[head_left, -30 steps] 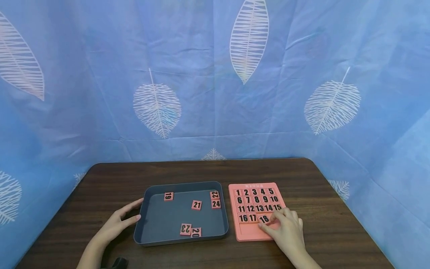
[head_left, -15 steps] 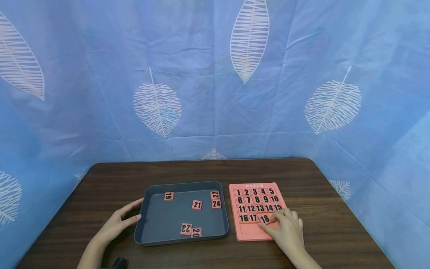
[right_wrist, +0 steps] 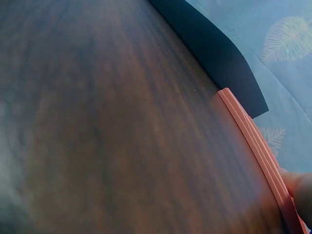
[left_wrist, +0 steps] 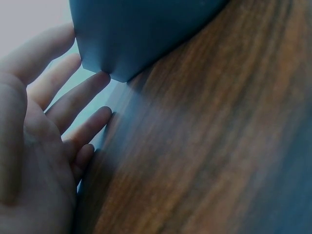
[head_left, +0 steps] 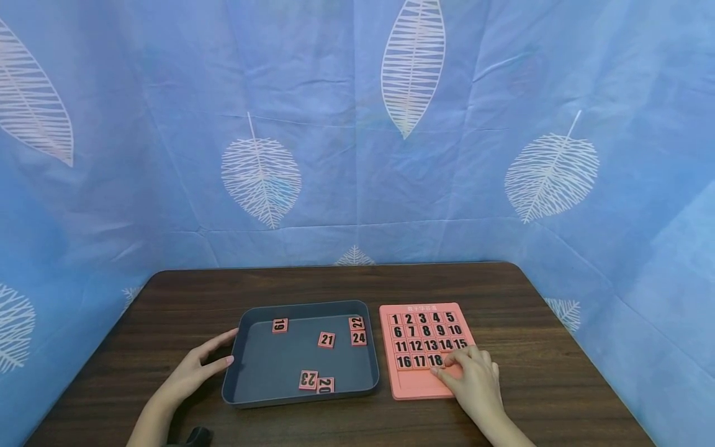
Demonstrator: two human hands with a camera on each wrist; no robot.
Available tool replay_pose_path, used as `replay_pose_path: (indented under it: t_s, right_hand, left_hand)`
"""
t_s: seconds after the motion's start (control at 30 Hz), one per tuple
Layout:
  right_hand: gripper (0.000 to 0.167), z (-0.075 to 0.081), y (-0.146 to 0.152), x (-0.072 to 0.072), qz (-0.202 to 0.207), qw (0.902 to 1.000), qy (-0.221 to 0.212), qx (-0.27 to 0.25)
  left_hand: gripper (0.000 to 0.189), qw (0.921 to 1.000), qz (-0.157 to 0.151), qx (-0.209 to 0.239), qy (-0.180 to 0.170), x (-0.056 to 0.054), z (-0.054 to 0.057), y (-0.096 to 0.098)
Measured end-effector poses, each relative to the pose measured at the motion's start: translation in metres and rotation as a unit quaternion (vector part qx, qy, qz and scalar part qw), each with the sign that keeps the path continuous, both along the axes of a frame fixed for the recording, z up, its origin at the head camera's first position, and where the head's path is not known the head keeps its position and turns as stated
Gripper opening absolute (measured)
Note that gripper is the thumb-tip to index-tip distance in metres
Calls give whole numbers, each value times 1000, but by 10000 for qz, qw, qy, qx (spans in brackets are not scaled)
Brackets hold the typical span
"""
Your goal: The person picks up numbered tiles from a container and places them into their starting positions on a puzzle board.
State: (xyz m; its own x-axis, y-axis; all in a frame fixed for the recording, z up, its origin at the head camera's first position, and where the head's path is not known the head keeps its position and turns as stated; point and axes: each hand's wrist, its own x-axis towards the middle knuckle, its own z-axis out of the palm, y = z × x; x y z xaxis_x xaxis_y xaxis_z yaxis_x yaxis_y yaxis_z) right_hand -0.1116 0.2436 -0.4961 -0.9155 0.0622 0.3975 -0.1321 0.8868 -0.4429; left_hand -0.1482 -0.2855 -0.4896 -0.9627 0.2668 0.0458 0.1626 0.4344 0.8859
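Note:
My right hand [head_left: 473,382] is over the lower right of the pink number board [head_left: 413,385], thumb and forefinger at the lower right corner of the number 18 tile [head_left: 436,361], which lies flat and straight beside the 17. Rows 1 to 15 sit above it, and 16 and 17 to its left. The right wrist view shows only the board's edge [right_wrist: 256,141] and part of a finger [right_wrist: 298,187]. With fingers spread and extended, my left hand [head_left: 192,370] touches the left side of the dark blue-grey tray [head_left: 268,372]; fingertips meet its wall [left_wrist: 131,39] in the left wrist view.
Inside the tray lie several loose number tiles: 19 [head_left: 280,326], 21 [head_left: 326,339], 22 [head_left: 356,323], 24 [head_left: 359,338], 23 [head_left: 308,380] and 20 [head_left: 325,385]. The wooden table [head_left: 313,285] ends at a blue leaf-patterned curtain [head_left: 335,186]. A black object [head_left: 198,436] is near my left forearm.
The 18 tile has gone from slightly tilted to straight, shifting left and up against the 17 as my right fingers moved it. My left hand and the tray stay put.

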Motion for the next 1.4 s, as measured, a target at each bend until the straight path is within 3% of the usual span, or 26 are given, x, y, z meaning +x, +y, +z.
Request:
replay_pose_path:
  t_s: [0.27, 0.4, 0.57, 0.73, 1.03, 1.4]
  right_hand:
    - [28, 8, -2, 3, -57, 9999, -105, 119]
    - [29, 13, -7, 2, -74, 9997, 233, 72]
    - [28, 22, -24, -3, 210, 9961, 840, -187]
    - [29, 29, -50, -4, 449, 9932, 1020, -340]
    - [31, 37, -103, -3, 1237, 9867, 939, -479]
    - [28, 53, -161, -10, 1580, 9816, 705, -808]
  left_hand:
    - [56, 9998, 25, 102, -196, 1, -1, -2]
    - [56, 9999, -1, 4, -119, 1, 0, -2]
    - [57, 10000, 39, -70, -41, 1, 1, -2]
    - [58, 9999, 70, -61, -108, 2, 1, 0]
    - [57, 10000, 47, -23, -47, 2, -3, 3]
    - [57, 10000, 50, -60, -20, 5, 0, 4]
